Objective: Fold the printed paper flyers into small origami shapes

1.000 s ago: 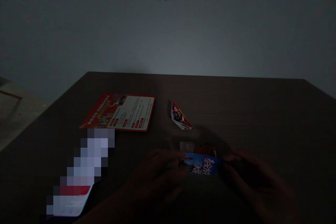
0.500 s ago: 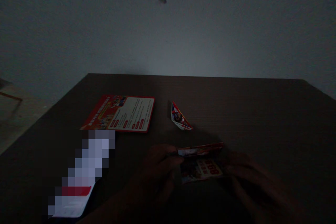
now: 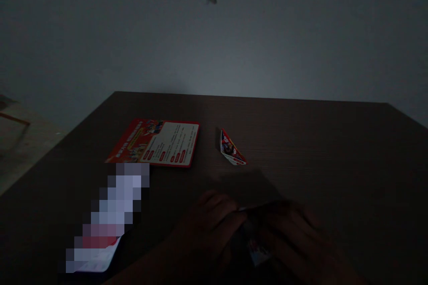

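In the dim light near the front of the table, a printed paper sheet (image 3: 258,253) is between my two hands, mostly covered by fingers and shadow. My left hand (image 3: 216,218) pinches its left side, thumb against fingers. Over its right part lies my right hand (image 3: 296,231), fingers curled onto the paper. How the sheet is folded under them I cannot make out. Beyond the hands stands a small folded paper piece (image 3: 231,148), red and white with printing, apart from both hands.
A red and white printed booklet or card (image 3: 170,142) lies at the left. In front of it a lit phone (image 3: 96,262) shows a blurred screen. All rest on the dark wooden table (image 3: 317,138), whose back edge meets a pale wall (image 3: 284,40).
My right hand has moved left over the paper, hiding most of its print. The sheet has dropped lower and tilted. The view has shifted slightly; other things stay put.
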Motion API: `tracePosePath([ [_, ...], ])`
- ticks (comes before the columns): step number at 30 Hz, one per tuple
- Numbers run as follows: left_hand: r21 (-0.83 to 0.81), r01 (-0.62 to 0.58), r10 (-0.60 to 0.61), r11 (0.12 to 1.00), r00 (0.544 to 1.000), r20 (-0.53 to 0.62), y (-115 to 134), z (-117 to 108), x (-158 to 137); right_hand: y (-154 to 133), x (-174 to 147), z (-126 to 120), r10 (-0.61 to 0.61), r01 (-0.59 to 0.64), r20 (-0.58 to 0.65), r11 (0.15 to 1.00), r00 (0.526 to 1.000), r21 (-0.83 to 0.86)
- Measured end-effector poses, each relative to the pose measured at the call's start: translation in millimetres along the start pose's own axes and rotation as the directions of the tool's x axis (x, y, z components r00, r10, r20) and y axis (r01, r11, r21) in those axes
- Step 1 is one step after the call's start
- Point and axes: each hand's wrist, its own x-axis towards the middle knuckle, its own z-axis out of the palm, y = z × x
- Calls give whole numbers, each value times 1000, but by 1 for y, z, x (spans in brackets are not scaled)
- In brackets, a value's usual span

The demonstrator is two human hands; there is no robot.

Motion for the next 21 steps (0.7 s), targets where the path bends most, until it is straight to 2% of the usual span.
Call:
tracePosePath([
  [2,12,-13,13,1000,1000,-3,1,0,1,0,0,2,14,-14,3,1000,1000,-7],
  [6,69,12,-11,998,1000,-16,-1,2,1,2,0,0,-8,14,126,999,992,-41],
  [16,118,103,-103,988,995,-13,-1,5,0,0,3,-3,57,-52,121,998,991,-40],
  [21,134,80,-75,988,996,-44,-3,8,0,-1,4,-1,53,-49,116,998,992,-35],
])
